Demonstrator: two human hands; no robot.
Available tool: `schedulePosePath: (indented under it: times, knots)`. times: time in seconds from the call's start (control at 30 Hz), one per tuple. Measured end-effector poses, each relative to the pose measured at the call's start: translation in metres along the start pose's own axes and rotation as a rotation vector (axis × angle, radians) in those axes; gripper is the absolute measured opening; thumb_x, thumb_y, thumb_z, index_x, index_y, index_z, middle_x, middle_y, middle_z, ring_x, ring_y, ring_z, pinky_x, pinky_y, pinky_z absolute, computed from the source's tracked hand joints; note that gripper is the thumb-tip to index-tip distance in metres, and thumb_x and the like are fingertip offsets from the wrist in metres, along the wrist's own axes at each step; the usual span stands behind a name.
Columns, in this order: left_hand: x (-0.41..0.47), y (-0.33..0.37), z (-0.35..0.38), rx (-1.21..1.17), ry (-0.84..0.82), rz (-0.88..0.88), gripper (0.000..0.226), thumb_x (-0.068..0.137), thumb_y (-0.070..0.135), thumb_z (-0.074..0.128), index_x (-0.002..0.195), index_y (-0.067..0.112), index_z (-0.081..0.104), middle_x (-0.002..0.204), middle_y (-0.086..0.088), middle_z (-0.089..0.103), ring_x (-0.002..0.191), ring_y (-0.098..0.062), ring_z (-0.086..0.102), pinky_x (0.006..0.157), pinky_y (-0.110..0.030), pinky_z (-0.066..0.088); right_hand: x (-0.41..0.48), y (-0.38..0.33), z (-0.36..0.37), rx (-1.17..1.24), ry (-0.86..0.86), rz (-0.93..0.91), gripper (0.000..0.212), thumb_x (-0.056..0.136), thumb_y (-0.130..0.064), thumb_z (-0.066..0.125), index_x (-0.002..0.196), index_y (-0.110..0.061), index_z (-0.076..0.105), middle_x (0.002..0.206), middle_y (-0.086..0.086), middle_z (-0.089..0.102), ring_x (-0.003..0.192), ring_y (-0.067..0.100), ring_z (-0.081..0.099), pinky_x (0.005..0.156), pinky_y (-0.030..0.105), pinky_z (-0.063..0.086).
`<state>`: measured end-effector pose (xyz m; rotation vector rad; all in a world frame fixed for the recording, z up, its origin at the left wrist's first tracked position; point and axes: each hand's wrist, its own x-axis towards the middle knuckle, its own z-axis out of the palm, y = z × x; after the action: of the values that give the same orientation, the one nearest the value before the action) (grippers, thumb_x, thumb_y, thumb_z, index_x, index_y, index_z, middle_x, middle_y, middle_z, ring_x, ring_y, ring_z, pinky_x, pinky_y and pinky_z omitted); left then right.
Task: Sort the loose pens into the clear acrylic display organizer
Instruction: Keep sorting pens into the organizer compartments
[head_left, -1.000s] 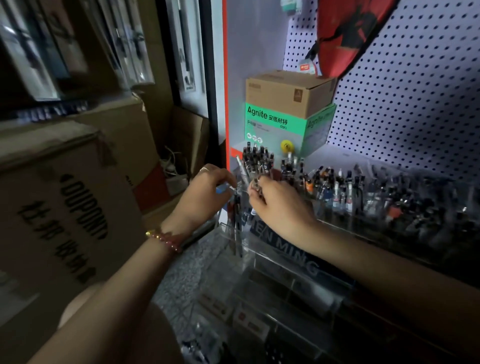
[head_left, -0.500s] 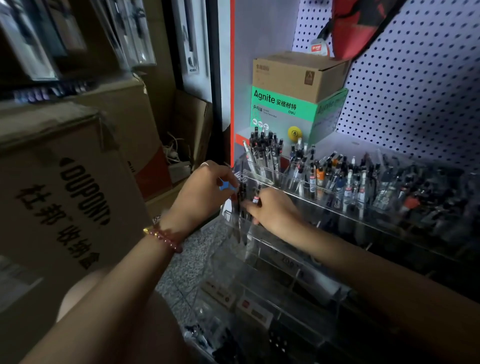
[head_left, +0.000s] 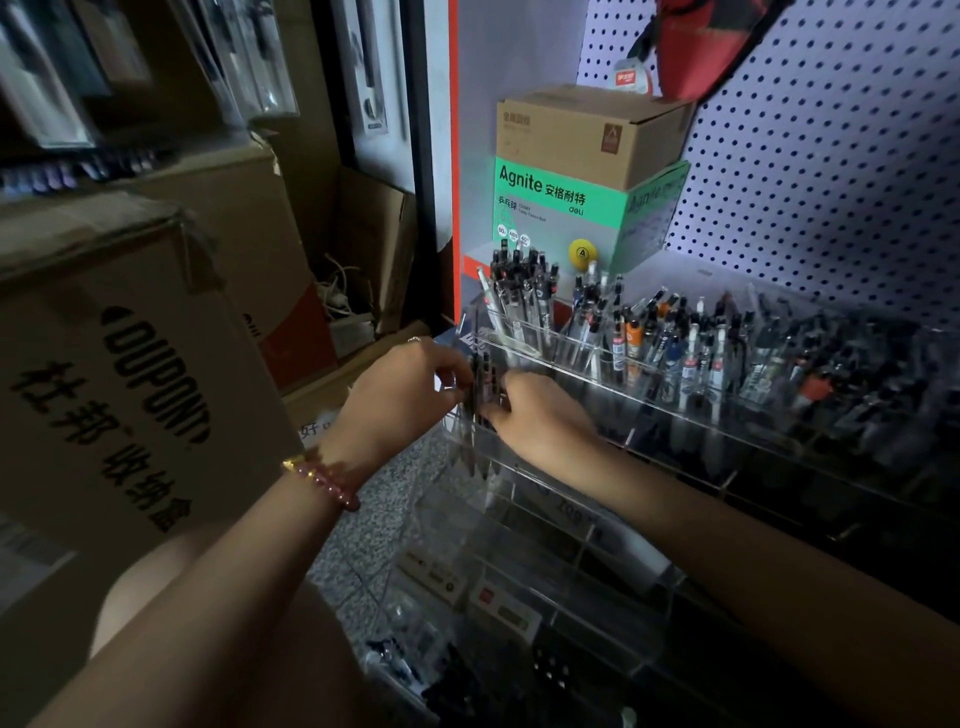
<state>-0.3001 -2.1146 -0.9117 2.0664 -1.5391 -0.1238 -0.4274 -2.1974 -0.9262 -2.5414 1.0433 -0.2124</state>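
Your left hand (head_left: 400, 400) and right hand (head_left: 540, 415) meet at left end of clear acrylic tiered display organizer (head_left: 691, 415). Bunch of dark slim pens (head_left: 482, 384) stands upright between them, both sets of fingers curled onto it. Packed top-row pens (head_left: 519, 296) crowd just behind. Brown DUPONT cardboard carton (head_left: 130, 364) sits near left wrist.

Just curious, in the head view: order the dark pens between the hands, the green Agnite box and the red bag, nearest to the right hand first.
1. Dark pens, at the right hand's fingertips, to its left.
2. Green Agnite box, farther back and higher.
3. Red bag, top of the view, by the pegboard.
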Motion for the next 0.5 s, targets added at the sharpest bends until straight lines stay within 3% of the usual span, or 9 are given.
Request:
schedulePosePath:
  times: [0.1,0.23,0.33,0.5]
  knots:
    - [0.0,0.0,0.001,-0.005,0.009,-0.018,0.011,0.081,0.016,0.068,0.089,0.025,0.069,0.086,0.007,0.06,0.064,-0.002,0.046,0.062,-0.025,0.038,-0.002,0.002,0.0,-0.19,0.106,-0.04,0.022,0.098,-0.033,0.049,0.095,-0.012,0.057,0.081,0.0,0.052,0.082,0.026,0.061,0.061,0.031,0.038]
    - [0.0,0.002,0.004,-0.036,0.093,-0.011,0.028,0.081,0.02,0.07,0.108,0.026,0.064,0.083,0.011,0.06,0.058,-0.003,0.047,0.059,-0.027,0.039,-0.001,0.007,0.002,-0.173,0.115,-0.053,0.024,0.095,-0.036,0.054,0.092,-0.014,0.063,0.081,0.0,0.058,0.082,0.022,0.063,0.063,0.028,0.037]
    - [0.0,0.007,0.003,-0.008,0.107,0.046,0.038,0.084,0.022,0.068,0.12,0.028,0.06,0.09,0.011,0.058,0.075,-0.013,0.056,0.067,-0.031,0.046,0.0,0.007,0.007,-0.216,0.11,-0.067,0.02,0.094,-0.034,0.056,0.097,-0.016,0.065,0.089,0.001,0.066,0.084,0.022,0.065,0.063,0.027,0.039]
    - [-0.001,0.013,0.004,0.131,0.115,0.029,0.02,0.088,0.02,0.062,0.106,0.025,0.069,0.108,0.002,0.059,0.097,-0.023,0.059,0.073,-0.033,0.047,-0.002,0.01,0.01,-0.229,0.159,-0.049,0.02,0.095,-0.02,0.051,0.076,-0.017,0.057,0.071,-0.001,0.056,0.07,0.022,0.061,0.064,0.028,0.046]
